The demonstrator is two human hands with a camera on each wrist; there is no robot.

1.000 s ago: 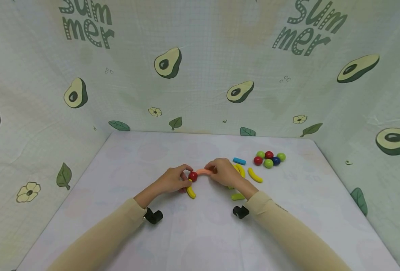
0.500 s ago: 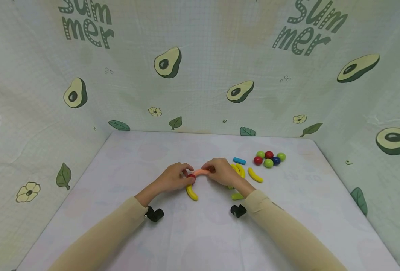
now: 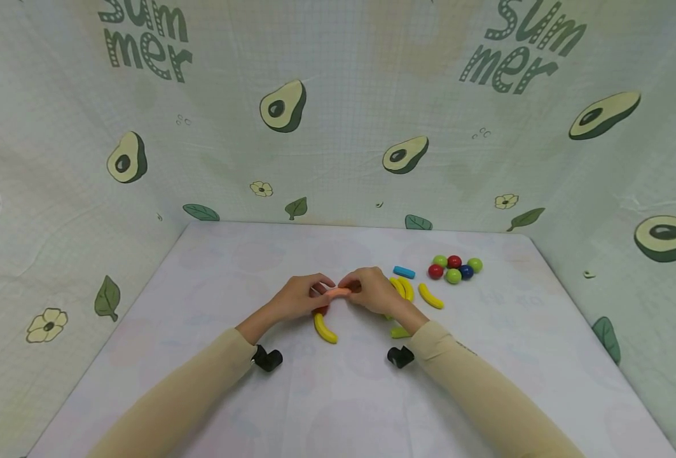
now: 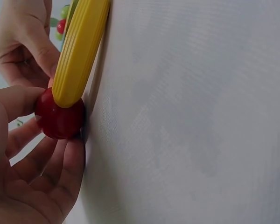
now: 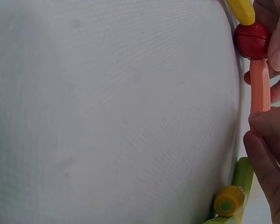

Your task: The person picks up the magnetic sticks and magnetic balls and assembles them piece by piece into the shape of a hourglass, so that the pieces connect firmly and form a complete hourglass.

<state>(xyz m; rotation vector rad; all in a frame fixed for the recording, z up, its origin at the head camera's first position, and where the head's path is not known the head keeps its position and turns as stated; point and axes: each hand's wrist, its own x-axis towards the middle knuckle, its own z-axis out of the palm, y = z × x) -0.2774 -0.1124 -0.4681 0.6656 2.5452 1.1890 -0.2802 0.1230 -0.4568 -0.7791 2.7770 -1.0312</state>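
My left hand (image 3: pixel 302 296) holds a glossy red ball (image 4: pixel 60 116) between thumb and fingers. Against this ball sits one end of a ribbed, curved yellow toy rod (image 3: pixel 325 329), whose other end points toward me. In the right wrist view, a curved salmon-pink rod (image 5: pixel 260 86) meets the ball on another side. The far end of that rod is pinched between thumb and finger of my right hand (image 3: pixel 374 292). From the head view, the left thumb and fingers hide most of the red ball.
Right of my right hand lie several yellow curved rods (image 3: pixel 431 296), a short blue rod (image 3: pixel 404 272) and a green rod (image 3: pixel 400 333). Farther right is a cluster of red, green and navy balls (image 3: pixel 453 276). A patterned cloth (image 3: pixel 338 114) stands behind the table (image 3: pixel 246 254).
My left hand has shifted right and now covers more of the red ball. The yellow rod's free end has swung slightly toward me and right. My right hand has edged left with the pink rod.
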